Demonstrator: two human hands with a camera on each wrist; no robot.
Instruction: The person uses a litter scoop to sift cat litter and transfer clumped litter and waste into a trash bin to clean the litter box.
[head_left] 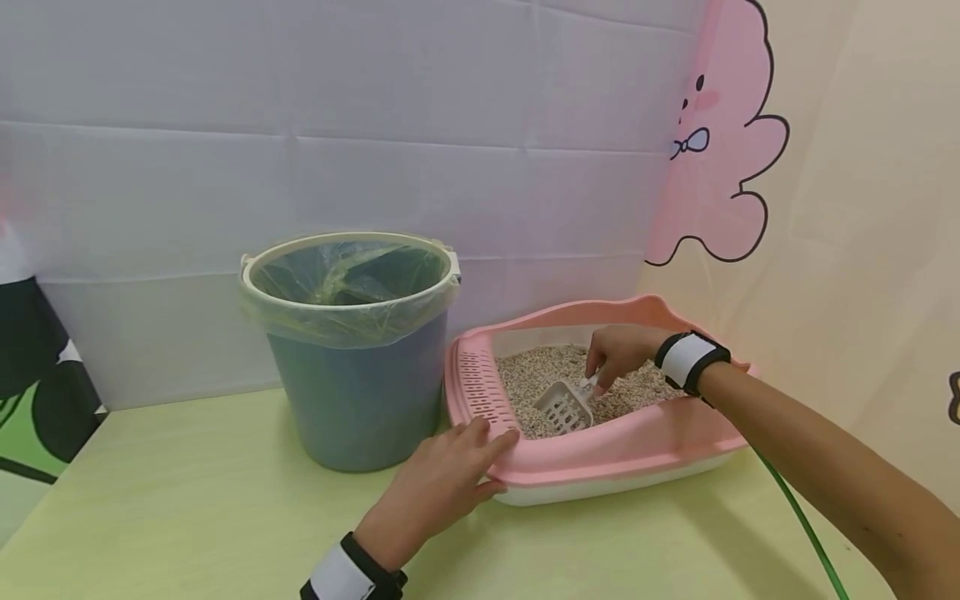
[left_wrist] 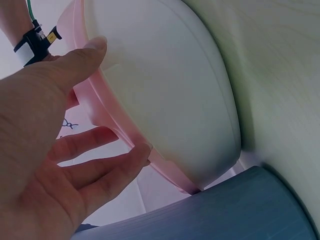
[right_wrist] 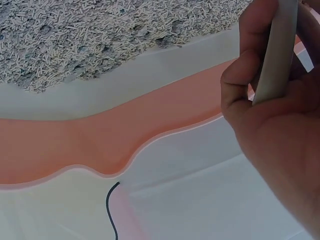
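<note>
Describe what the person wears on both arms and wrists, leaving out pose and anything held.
Both forearms are bare, with no sleeves. The left hand has a black wrist strap with a white rectangular panel. The right hand has a matching black-and-white wristband, and a thin green cable runs beneath that forearm.

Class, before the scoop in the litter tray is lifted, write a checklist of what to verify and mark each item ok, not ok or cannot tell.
1. Right hand grips the scoop handle: ok, fingers curl round it in the right wrist view.
2. Left hand steadies the litter tray: ok, fingers rest on its pink rim.
3. Scoop head is in the litter: ok.
4. Scoop holds clumps: cannot tell, too small to see.
5. Bucket stands close beside the tray, upright: ok.
6. Bucket is lined with a plastic bag: ok, folded over the rim.
</note>
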